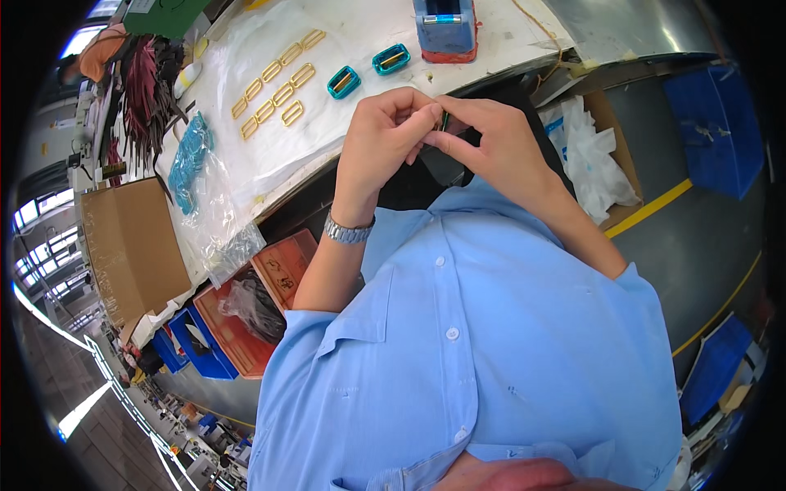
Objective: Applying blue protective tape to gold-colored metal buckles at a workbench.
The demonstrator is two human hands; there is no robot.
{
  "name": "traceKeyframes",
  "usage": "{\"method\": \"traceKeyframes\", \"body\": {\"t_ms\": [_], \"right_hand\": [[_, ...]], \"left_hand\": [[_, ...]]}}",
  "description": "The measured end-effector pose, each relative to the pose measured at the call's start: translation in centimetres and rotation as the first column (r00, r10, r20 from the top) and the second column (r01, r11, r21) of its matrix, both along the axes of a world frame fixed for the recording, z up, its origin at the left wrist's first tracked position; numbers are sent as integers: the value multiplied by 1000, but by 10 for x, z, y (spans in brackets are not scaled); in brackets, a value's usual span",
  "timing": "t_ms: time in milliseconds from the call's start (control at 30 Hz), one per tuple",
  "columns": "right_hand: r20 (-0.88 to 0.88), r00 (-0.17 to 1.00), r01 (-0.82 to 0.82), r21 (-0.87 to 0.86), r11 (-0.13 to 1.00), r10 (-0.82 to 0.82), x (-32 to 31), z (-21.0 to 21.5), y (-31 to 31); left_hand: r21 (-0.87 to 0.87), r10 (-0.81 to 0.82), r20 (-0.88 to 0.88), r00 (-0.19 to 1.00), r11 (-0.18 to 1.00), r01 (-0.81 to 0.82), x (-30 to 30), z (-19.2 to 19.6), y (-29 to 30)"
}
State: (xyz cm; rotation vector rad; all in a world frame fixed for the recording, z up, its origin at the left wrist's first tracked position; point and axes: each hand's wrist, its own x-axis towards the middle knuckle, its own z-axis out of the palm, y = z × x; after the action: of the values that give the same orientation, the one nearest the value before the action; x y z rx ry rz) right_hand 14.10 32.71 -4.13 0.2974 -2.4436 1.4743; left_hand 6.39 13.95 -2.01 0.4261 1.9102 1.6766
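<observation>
My left hand (pixel 385 135) and my right hand (pixel 495 143) meet at the table's front edge, fingertips pinched together. Between them is a small dark green piece (pixel 444 121), mostly covered by the fingers, so its kind cannot be made out. Just beyond my hands, two teal oval buckles (pixel 344 82) with gold bars lie on the table. Farther left, several gold slide buckles (pixel 282 94) are set out in slanting rows on a white sheet (pixel 315 123).
A blue tape dispenser (pixel 446 33) stands at the back. To the left lie a plastic bag of teal pieces (pixel 192 164) and a cardboard box (pixel 135 245). Red crates (pixel 282 266) sit below the table edge. At right are a white plastic bag (pixel 591 155) and a blue bin (pixel 716 131).
</observation>
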Motion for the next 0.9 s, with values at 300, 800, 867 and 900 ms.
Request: {"method": "traceKeyframes", "body": {"t_ms": [300, 800, 867, 900], "right_hand": [[383, 858, -60, -587, 807, 342, -19, 18, 5], [281, 944, 43, -619, 784, 170, -35, 20, -36], [245, 946, 9, -673, 739, 212, -39, 18, -40], [229, 957, -17, -566, 824, 178, -40, 16, -40]], "left_hand": [[106, 47, 66, 997, 993, -54, 2, -2, -25], [-278, -52, -880, 472, 862, -424, 18, 36, -34], [-272, -50, -894, 444, 851, -450, 0, 37, -47], [-282, -47, -896, 443, 829, -483, -9, 38, -51]]}}
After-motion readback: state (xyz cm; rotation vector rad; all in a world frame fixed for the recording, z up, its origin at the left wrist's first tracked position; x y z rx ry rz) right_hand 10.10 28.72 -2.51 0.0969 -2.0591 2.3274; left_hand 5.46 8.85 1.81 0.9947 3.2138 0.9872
